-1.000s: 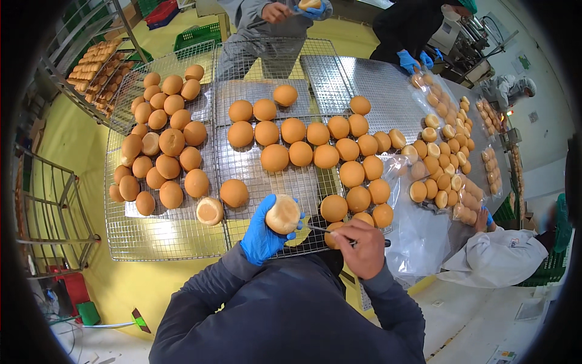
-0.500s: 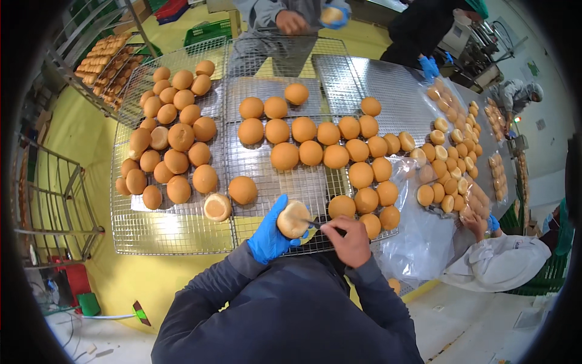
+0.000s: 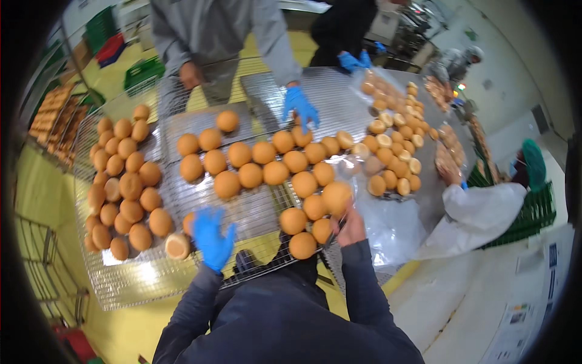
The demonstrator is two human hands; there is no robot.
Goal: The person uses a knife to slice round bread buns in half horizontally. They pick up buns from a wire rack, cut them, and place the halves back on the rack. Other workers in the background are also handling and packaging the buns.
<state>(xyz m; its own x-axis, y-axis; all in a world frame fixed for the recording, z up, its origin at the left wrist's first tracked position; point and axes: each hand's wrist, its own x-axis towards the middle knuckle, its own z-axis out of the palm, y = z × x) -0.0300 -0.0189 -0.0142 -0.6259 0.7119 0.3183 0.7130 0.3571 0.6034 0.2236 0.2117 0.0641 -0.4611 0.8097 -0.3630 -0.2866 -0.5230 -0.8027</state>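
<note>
Round golden-brown buns (image 3: 276,172) lie in rows on wire racks (image 3: 267,212) before me. At the near left, my blue-gloved left hand (image 3: 213,238) reaches over the rack, fingers apart and blurred, with a partly covered bun (image 3: 189,223) beside its fingertips. An upturned bun (image 3: 177,246) shows its pale base close by. My bare right hand (image 3: 350,229) is closed on a thin dark-handled tool (image 3: 331,238) at the right cluster. Its fingertips overlap a bun (image 3: 337,198) that looks nearer than its neighbours; whether they grip it I cannot tell.
Across the rack a person in grey (image 3: 212,30) reaches a blue-gloved hand (image 3: 300,108) to the buns. Clear plastic bags (image 3: 391,230) and more buns (image 3: 397,148) cover the metal table to the right. A person in white sleeves (image 3: 482,215) works there.
The bun has left my left hand, which has moved left and spread its fingers. My right hand keeps the tool, now beside the right cluster. The person opposite has reached down onto the rack.
</note>
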